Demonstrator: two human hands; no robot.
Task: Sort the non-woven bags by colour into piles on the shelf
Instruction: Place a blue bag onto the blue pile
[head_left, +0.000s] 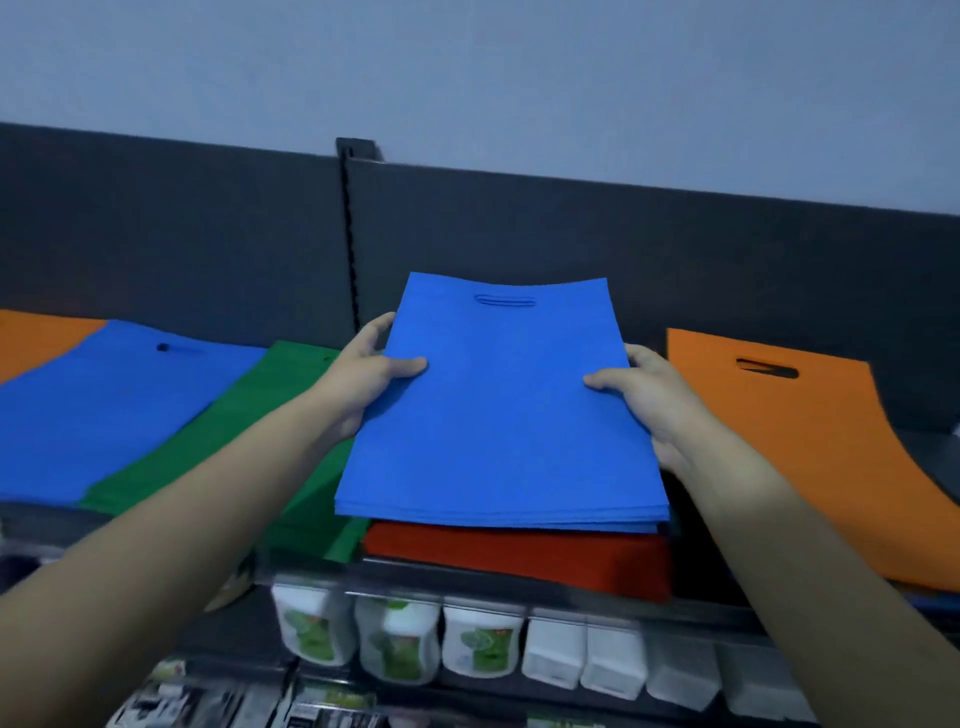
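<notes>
The left hand (363, 379) and right hand (652, 410) are each gripping a side edge of the blue stack (493, 415), thumbs on top, holding it over the red pile (519, 564) on the shelf (717, 609). Next it is probably going to the blue pile (104, 410), well beyond the left hand and past the green bags (234, 447).

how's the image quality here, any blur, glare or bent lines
Head view: dim, even, bluish light with no glare. Head view: the stack of blue bags gripped by the left hand and right hand is fairly sharp. Head view: the bottles below are soft and the bottom edge smeared. Head view: the wide lens bows the dark back panel.
</notes>
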